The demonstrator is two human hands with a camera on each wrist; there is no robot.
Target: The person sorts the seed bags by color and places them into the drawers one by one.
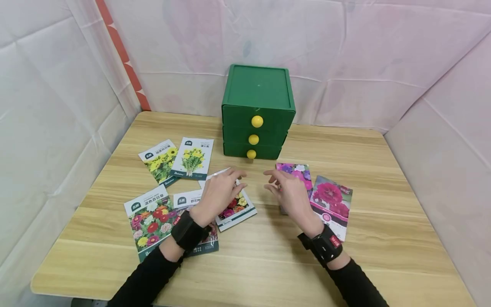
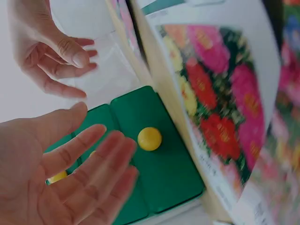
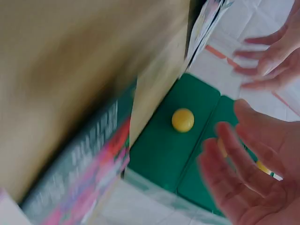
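1. Head view: my left hand (image 1: 219,190) hovers with fingers loosely spread over a mixed-flower seed packet (image 1: 238,209) lying flat on the wooden table (image 1: 268,264). It grips nothing; whether the palm touches the packet, I cannot tell.
2. My right hand (image 1: 290,192) is likewise relaxed and empty, poised above the purple-flower packet (image 1: 297,170), which lies partly under the pink-flower packet (image 1: 333,204).
3. Handling judgement: the packets look thin, light and flexible, with a glossy face that may slide on the wood. Best taken by pinching an edge or corner, not the middle.
4. Other packets lie flat to the left: two yellow-flower packets (image 1: 192,158) near the back, a large mixed-flower packet (image 1: 150,221) near the front edge, and one more half hidden under my left wrist.
5. Container: a green three-drawer box (image 1: 258,111) stands behind my hands, each drawer with a yellow knob (image 1: 257,121). All drawers look closed; contents are hidden.
6. Wrist views: blurred, showing both palms open before the knobs.
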